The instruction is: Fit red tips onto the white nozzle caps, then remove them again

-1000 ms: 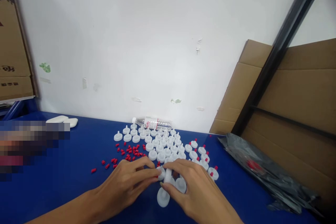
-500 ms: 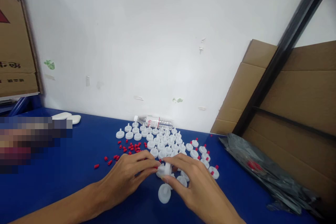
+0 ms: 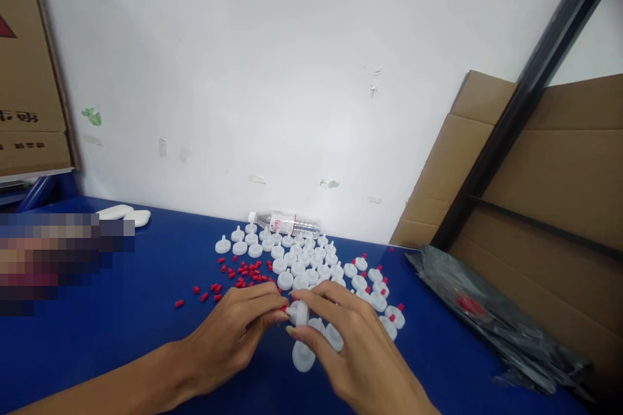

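Observation:
My right hand (image 3: 350, 337) grips a white nozzle cap (image 3: 302, 313) by its round base, with the spout turned to the left. My left hand (image 3: 243, 321) pinches a small red tip cap (image 3: 284, 308) at the end of that spout; the fingers hide most of it. Beyond both hands stand many white nozzle caps (image 3: 285, 281), spouts up. Loose red tip caps (image 3: 242, 283) lie scattered to the left of them. On the right are several white nozzle caps with red tips (image 3: 374, 274). Another white nozzle cap (image 3: 304, 356) lies just below my hands.
A clear plastic bottle (image 3: 292, 224) lies against the white wall. At right, a grey plastic bag (image 3: 467, 298) rests by cardboard (image 3: 559, 207) and a black metal bar (image 3: 525, 97). Two white rounded objects (image 3: 137, 218) are at left, beside a pixelated area on the blue table (image 3: 121, 324).
Both hands, with the held nozzle cap and red tip cap, have shifted slightly left. The red tip cap stays pinched at the spout's end.

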